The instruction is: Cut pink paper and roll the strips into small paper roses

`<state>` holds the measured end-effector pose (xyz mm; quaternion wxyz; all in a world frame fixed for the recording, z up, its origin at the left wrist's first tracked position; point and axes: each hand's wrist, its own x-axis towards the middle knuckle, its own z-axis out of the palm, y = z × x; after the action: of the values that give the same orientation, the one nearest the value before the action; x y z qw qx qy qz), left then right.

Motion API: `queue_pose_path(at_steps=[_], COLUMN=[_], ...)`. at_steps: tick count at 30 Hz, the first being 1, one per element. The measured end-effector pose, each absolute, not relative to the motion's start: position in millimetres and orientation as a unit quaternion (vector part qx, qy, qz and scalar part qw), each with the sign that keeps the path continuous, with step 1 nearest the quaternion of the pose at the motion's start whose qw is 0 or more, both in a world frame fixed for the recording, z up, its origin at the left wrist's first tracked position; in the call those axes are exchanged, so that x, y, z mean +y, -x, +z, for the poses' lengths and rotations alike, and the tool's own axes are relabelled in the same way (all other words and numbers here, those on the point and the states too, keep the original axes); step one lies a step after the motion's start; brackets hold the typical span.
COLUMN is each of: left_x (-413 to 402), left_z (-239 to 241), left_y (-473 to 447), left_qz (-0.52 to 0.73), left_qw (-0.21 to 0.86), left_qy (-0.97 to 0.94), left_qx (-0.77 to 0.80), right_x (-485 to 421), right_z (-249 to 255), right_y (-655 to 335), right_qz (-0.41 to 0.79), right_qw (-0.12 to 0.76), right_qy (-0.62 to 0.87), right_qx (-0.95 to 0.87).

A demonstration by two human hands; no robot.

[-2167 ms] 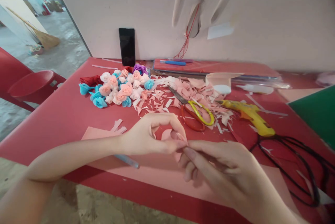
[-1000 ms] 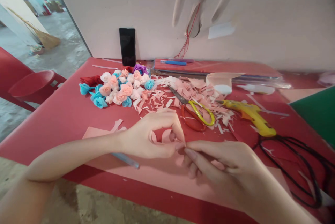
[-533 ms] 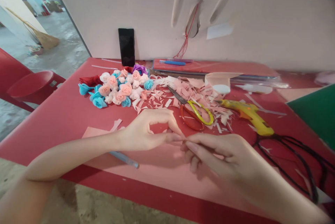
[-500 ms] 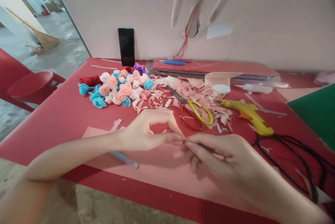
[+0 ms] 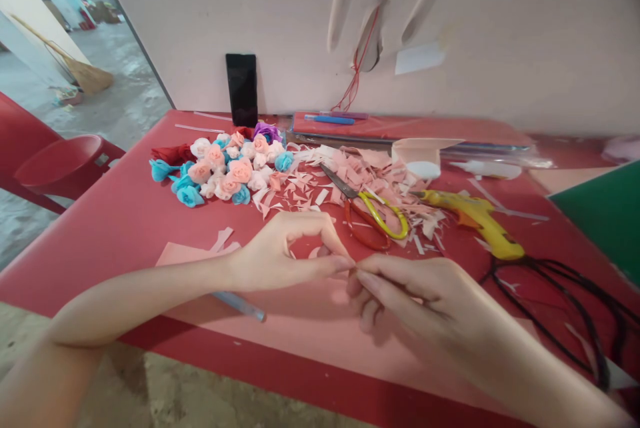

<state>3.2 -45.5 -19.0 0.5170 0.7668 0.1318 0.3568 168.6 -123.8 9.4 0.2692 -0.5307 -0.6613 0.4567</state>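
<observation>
Over the middle of a pink paper sheet (image 5: 300, 311), my two hands meet at their fingertips. My left hand (image 5: 285, 251) is closed in a pinch, thumb against fingers. My right hand (image 5: 415, 288) pinches at the same spot from the right. Whatever lies between the fingertips is too small and covered to make out. Behind the left fingers a bit of pale pink paper (image 5: 314, 253) shows. A blue pen (image 5: 239, 305) lies on the sheet below my left wrist. Scissors (image 5: 370, 209) with yellow and red handles rest just beyond the hands.
Paper roses (image 5: 230, 168) in pink, white and blue are heaped at the back left, beside pink paper scraps (image 5: 360, 171). A yellow glue gun (image 5: 473, 215) with a black cord (image 5: 555, 288) lies right. A phone (image 5: 243, 89) leans against the white panel (image 5: 200, 15).
Both hands keep their pinch at almost the same place. My left hand has shifted very slightly, and its fingers have curled a little. Nothing on the table has moved noticeably.
</observation>
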Motion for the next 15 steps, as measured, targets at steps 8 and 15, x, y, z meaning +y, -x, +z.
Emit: queue_pose_path(at_steps=[8,15], left_x=[-49.2,-54.0], left_z=[-17.2,-12.7], left_y=[-3.4,-2.1], left_qz=[0.356,0.351], left_qw=[0.535,0.546], left_qy=[-0.753,-0.743], left_qx=[0.143,0.162], right_x=[-126.4,-131.3], right_z=[7.8,6.5], right_y=[-168.3,-172.4], right_qz=[0.526,0.519], right_qw=[0.253,0.294], right_qy=[0.532,0.509], right_qx=[-0.613,-0.621])
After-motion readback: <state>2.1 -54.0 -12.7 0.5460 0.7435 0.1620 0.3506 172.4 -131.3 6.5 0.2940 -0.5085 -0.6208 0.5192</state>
